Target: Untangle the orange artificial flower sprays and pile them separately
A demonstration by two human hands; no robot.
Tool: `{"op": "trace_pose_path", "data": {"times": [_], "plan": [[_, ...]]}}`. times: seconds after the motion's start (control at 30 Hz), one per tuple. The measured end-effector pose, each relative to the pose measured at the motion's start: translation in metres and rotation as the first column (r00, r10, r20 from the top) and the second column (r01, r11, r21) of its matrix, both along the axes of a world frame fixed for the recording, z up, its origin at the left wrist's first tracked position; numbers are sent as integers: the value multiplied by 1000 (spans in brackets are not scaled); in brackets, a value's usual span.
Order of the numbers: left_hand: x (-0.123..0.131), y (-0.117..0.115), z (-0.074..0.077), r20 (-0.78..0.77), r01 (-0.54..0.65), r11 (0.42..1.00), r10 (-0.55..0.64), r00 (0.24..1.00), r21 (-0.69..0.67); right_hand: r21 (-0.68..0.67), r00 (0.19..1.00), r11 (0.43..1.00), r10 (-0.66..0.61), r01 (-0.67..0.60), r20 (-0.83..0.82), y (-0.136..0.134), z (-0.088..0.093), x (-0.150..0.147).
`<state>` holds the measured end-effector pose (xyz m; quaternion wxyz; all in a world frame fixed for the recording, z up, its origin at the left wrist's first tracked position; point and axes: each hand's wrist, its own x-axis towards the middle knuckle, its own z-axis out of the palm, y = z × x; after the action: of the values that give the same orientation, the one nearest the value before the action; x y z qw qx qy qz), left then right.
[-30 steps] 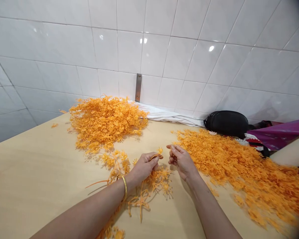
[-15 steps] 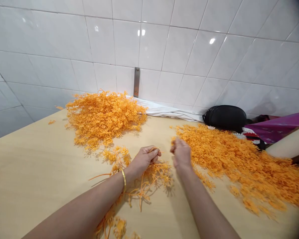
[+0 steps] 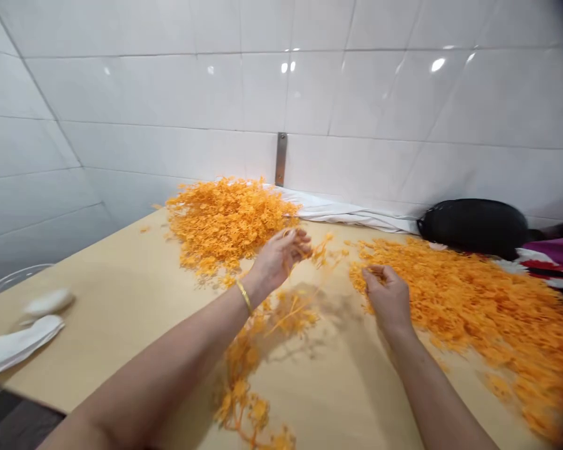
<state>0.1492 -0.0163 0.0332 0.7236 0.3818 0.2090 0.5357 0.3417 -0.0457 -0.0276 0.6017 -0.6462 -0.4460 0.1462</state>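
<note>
L hand (image 3: 281, 253) pinches orange sprig (image 3: 321, 245); R hand (image 3: 388, 299) fingers (image 3: 378, 272) curled on pile (image 3: 473, 300), grip unclear

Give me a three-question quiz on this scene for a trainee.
1. True or false: the left hand wears a gold bangle at the wrist.
2. The right hand is at the edge of: A) a black bag, B) the right-hand pile, C) a white cloth.
3. What colour are the sprigs held in the left hand?
Key: 1 true; 2 B; 3 orange.
</note>
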Motion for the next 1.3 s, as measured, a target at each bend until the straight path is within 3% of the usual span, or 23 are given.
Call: {"op": "trace_pose_path", "data": {"times": [0.07,0.13,0.23,0.3,0.4,0.5,0.63,0.77,0.9,1.03,1.17,1.3], "plan": [[-10,5,28,1,-3,996,3,1000,84,-58,967,998,-23,39,254,0,-1,-4],[-22,4,56,-21,-42,987,45,999,157,-114,914,993,7,43,406,-1,0,-10],[-47,-13,87,-98,-109,974,131,987,201,-172,880,982,14,77,474,-4,3,-18],[-65,-34,94,-175,-153,972,185,967,181,-193,878,972,-29,138,478,-5,7,-16],[-92,-73,78,-342,-128,990,142,929,64,-159,811,939,-170,306,559,-7,11,-5],[-108,-110,42,-518,15,984,-107,849,-178,-28,668,893,-315,449,674,-8,10,4],[-105,-144,-9,-541,117,880,-382,749,-460,49,609,909,-316,414,728,-9,5,1],[-82,-137,-37,-514,158,855,-433,741,-494,-9,621,932,-234,362,748,-9,5,-10],[-53,-86,-40,-525,83,906,-314,791,-415,-39,666,946,-197,322,719,-9,5,-14],[-25,-37,-29,-382,-36,911,-136,914,-410,-47,740,969,-153,242,655,-4,-1,-8],[-7,-30,-12,-244,83,957,-154,957,-279,63,846,994,-105,85,523,-1,-2,-2],[1,-41,-8,-309,44,990,-85,947,-136,81,980,996,9,-25,197,-4,5,-3]]}}
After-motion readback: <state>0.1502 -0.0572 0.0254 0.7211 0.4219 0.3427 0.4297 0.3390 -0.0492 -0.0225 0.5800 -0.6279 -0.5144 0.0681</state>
